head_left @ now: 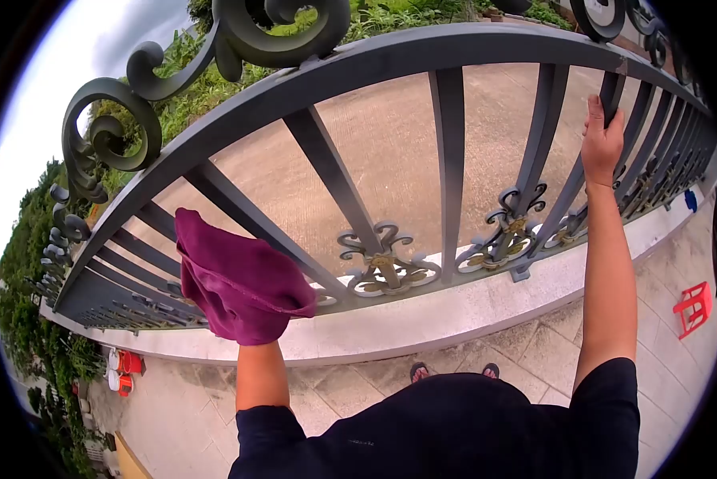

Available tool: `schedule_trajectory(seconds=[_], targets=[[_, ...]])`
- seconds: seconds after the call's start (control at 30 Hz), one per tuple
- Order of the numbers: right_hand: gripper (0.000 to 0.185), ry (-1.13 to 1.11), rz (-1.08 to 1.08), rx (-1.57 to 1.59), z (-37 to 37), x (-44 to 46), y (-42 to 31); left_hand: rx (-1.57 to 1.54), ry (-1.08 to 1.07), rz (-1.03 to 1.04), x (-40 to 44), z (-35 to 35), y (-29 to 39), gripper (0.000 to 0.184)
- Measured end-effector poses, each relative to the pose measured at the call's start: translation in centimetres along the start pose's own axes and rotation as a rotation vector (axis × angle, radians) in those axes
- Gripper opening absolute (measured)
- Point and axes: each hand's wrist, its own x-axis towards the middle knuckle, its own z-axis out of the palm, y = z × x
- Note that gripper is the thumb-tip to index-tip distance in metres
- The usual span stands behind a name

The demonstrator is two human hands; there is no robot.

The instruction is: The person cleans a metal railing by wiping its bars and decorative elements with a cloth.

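Note:
A maroon cloth covers my left hand completely, with only the bare left forearm showing below it. The cloth is bunched over the hand in front of the grey metal fence bars on the left; my fingers are hidden inside it. Further right, my right hand is wrapped around an upright fence bar, just below the curved top rail. Scrolled ornaments with gold-coloured centres sit low between the bars.
The fence stands on a low pale ledge. A red plastic stool is at the right, and a blue cloth-like item lies near the ledge. Red and white buckets stand at the lower left. Large metal scrolls rise above the rail.

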Motion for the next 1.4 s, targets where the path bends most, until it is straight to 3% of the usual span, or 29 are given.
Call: schedule_trajectory(seconds=[0.17, 0.3, 0.5, 0.77, 0.83, 0.9, 0.93, 1.17, 1.4], targets=[[0.037, 0.026, -0.049, -0.090, -0.2, 0.3, 0.5, -0.594, -0.278, 0.089, -2.9, 7.9, 7.5, 0.036], [0.046, 0.026, -0.111, -0.116, -0.3, 0.6, 1.2, -0.814, -0.288, 0.168, -0.4, 11.5, 12.8, 0.032], [0.045, 0.021, -0.083, -0.133, -0.2, 0.2, 0.2, -0.907, -0.129, 0.271, 8.2, 12.1, 18.7, 0.026], [0.038, 0.001, -0.142, -0.152, -0.3, 0.2, 0.7, -0.886, 0.035, 0.309, 15.1, 13.2, 21.8, 0.023], [0.047, 0.055, -0.215, -0.121, -0.3, 0.2, -0.1, -0.892, 0.075, 0.314, 15.7, 14.2, 22.1, 0.024], [0.031, 0.068, -0.221, -0.080, -0.4, 0.3, -0.9, -0.898, 0.124, 0.312, 15.8, 15.3, 22.1, 0.025], [0.024, 0.071, -0.226, -0.054, -0.3, 0.3, -1.1, -0.901, 0.146, 0.303, 15.5, 15.8, 22.1, 0.026], [0.025, 0.040, -0.229, -0.001, -0.3, 0.3, -0.7, -0.814, 0.242, 0.117, 4.6, 25.1, 20.7, 0.030], [0.027, 0.064, -0.244, -0.047, -0.6, -0.1, -0.2, -0.479, -0.118, -0.230, -10.0, 32.9, 19.4, 0.036]])
